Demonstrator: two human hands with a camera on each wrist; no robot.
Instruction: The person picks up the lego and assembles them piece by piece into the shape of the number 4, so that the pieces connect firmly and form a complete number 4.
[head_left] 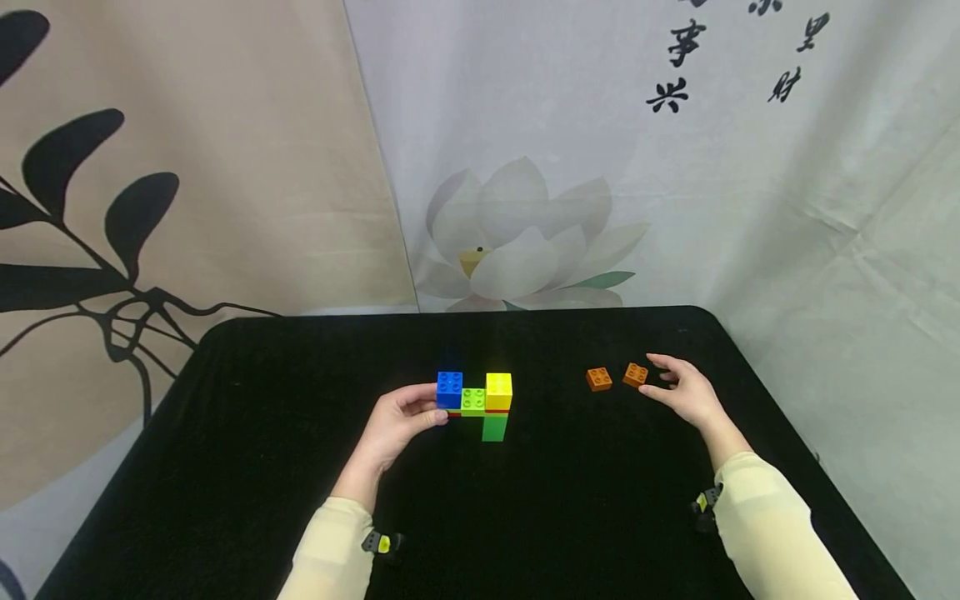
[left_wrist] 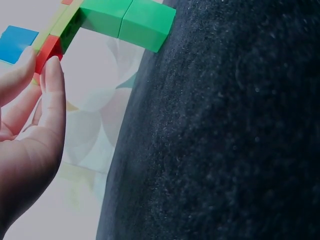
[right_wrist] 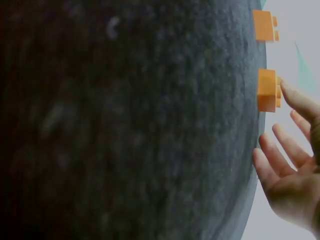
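Note:
My left hand (head_left: 400,423) pinches the left end of a toy brick assembly, thumb and fingers at the red brick (left_wrist: 49,52) under the blue brick (head_left: 449,390). A lime brick (head_left: 473,400) sits mid-span and a yellow brick (head_left: 498,390) tops the right end. Below the yellow one, green bricks (left_wrist: 145,22) form a leg that reaches toward the table. My right hand (head_left: 688,397) has its thumb and fingers spread beside an orange brick (head_left: 635,375). In the right wrist view the thumb tip is at that brick's studs; whether it touches, I cannot tell.
A second orange brick (head_left: 598,379) lies just left of the first. Everything is on a table with a black cloth (head_left: 555,508), its far edge against a printed curtain (head_left: 525,100). Light sleeves with wrist cameras cover both forearms.

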